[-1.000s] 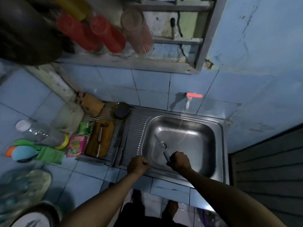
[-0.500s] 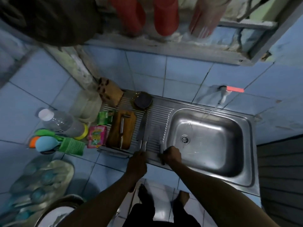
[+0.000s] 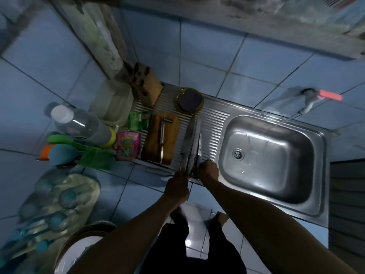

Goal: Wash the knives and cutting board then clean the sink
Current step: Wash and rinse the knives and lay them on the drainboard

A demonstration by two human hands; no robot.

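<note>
Two hands meet at the front edge of the ribbed draining board (image 3: 214, 123), just left of the sink (image 3: 324, 147). The left hand (image 3: 177, 187) is curled around the handle of a long knife (image 3: 186, 139), whose blade lies flat on the ribs, pointing away from the person. The right hand (image 3: 207, 171) is closed over the handle end of a shorter knife (image 3: 199, 144) lying just beside the first; its fingers are folded under and cannot be seen one by one. Between these two blades a third knife (image 3: 194, 135) rests on the ribs. Left of the knives lies the wooden cutting board (image 3: 153, 139) with a metal peeler (image 3: 162, 133) on top. A round dark bowl (image 3: 188, 99) sits at the back of the draining board, near a wooden knife block (image 3: 146, 84). Farther left are a green packet (image 3: 137, 120), a pink packet (image 3: 127, 145) and a clear plastic bottle (image 3: 83, 123). On the tiled wall above the sink is a tap (image 3: 314, 99) with a red handle, and a thin stream of water runs from it into the basin.
</note>
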